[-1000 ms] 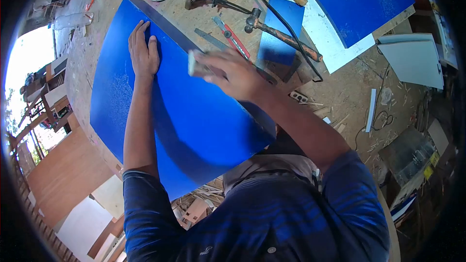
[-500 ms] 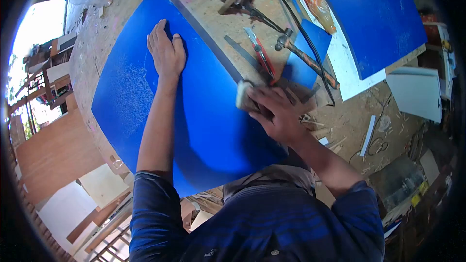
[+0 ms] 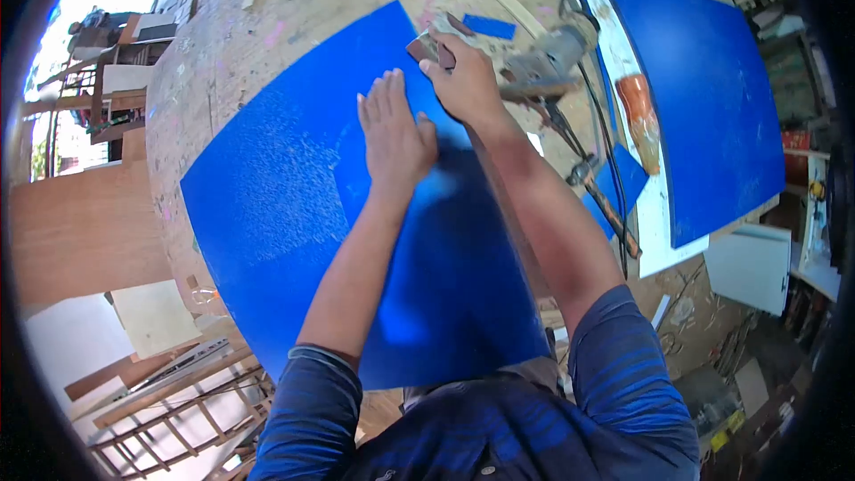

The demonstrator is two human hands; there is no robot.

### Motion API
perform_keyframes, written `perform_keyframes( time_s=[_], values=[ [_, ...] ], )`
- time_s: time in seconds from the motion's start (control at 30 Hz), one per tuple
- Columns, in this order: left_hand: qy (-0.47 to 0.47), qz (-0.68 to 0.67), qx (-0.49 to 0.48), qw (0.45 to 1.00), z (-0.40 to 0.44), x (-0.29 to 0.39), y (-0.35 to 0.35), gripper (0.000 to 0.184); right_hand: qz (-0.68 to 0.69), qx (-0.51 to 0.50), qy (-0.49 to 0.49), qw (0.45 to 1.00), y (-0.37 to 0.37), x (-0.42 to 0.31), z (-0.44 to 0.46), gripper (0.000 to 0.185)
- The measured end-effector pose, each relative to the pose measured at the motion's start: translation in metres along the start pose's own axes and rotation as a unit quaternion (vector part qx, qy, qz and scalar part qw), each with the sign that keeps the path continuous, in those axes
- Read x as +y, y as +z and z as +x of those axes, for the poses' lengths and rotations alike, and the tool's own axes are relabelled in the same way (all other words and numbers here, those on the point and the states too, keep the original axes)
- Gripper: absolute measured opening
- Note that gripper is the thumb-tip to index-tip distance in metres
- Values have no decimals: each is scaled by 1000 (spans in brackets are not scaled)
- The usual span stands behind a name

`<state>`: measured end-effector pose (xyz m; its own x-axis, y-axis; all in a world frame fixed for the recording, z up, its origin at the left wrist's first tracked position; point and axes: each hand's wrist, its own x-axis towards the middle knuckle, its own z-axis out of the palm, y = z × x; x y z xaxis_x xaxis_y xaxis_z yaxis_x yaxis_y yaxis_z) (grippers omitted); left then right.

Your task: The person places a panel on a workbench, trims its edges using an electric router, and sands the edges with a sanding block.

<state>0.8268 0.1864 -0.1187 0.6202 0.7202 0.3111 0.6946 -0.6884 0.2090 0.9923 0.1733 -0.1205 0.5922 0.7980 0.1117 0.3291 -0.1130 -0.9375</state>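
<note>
A large blue panel [image 3: 419,303] lies in front of me, with a pale speckled patch on its left part. My left hand [image 3: 394,138] rests flat on its upper middle, fingers stretched out. My right hand [image 3: 468,80] is wrapped round a sanding block [image 3: 427,47], brownish on its faces, at the panel's far right edge near the corner. The block's contact side is hidden. Just right of that hand lies a grey power tool [image 3: 552,58], slightly blurred.
A hammer [image 3: 609,214] lies on a small blue offcut [image 3: 628,180] at the right. Beyond it are an orange-brown bottle-shaped thing [image 3: 637,111], a white board [image 3: 655,214] and another blue panel [image 3: 712,107]. Black cables run between. A blue strip [image 3: 489,28] lies at the back.
My right hand has moved with the sanding block from the near part of the right edge to the far corner. My view has shifted; my left hand still lies flat on the panel.
</note>
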Motion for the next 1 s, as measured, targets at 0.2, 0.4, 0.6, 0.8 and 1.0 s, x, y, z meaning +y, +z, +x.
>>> perform_keyframes(
  time_s=[0.2,0.4,0.6,0.8,1.0],
  values=[
    [-12,-40,-14,999,-2,-4,-4,79,-2,2,-70,998,32,23,72,57],
    [-7,-76,16,997,-2,-7,0,83,-3,-4,-62,998,7,24,6,62],
    [-12,-70,-3,997,-2,-7,-1,84,-15,-50,2,999,33,16,102,63],
    [-22,-75,-21,997,5,-8,-5,83,6,-39,0,999,23,22,70,63],
    [-15,-72,-20,997,1,-5,-5,83,-65,-19,-21,997,32,18,92,63]
  ],
)
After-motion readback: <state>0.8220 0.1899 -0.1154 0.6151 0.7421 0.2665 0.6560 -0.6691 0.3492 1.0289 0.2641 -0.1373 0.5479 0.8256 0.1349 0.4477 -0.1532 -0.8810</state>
